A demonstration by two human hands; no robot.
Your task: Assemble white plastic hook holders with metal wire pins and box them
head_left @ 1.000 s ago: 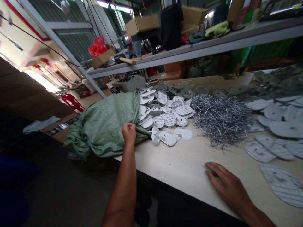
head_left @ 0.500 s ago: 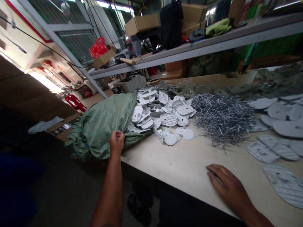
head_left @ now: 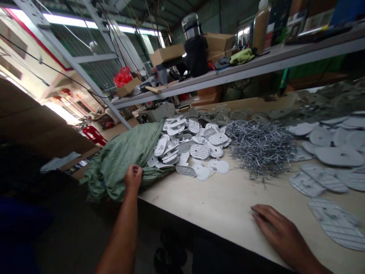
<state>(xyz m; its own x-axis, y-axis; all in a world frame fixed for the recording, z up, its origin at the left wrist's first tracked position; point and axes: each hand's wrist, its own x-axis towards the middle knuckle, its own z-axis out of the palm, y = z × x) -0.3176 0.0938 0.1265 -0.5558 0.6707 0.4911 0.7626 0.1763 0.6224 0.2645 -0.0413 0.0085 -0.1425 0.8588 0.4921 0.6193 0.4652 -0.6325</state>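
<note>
My left hand [head_left: 133, 177] is closed on the edge of a green woven sack [head_left: 125, 148], which lies on its side at the table's left end. Out of its mouth spill many white oval plastic pieces [head_left: 199, 151], some ribbed, some smooth. Over the bare tabletop near the front edge rests my right hand [head_left: 275, 228], fingers bent and thumb a little apart, with nothing visible in it. Larger white ribbed pieces [head_left: 332, 220] lie to its right. Behind it is a heap of thin metal pins or nails [head_left: 259, 146].
A raised shelf [head_left: 216, 78] runs along the back, bearing cardboard boxes [head_left: 168, 54], a hammer-like wooden handle [head_left: 153, 90], a red plastic bag [head_left: 123, 77] and a yellow-green cloth [head_left: 242, 56]. Greyish translucent pieces [head_left: 327, 101] are piled at the back right. A red chair [head_left: 93, 135] stands beyond the sack.
My left hand has drawn the sack's edge slightly left and down, and a few white pieces at its mouth have shifted flatter. My right hand stays near the table edge, its thumb gap wider. The view has tilted up.
</note>
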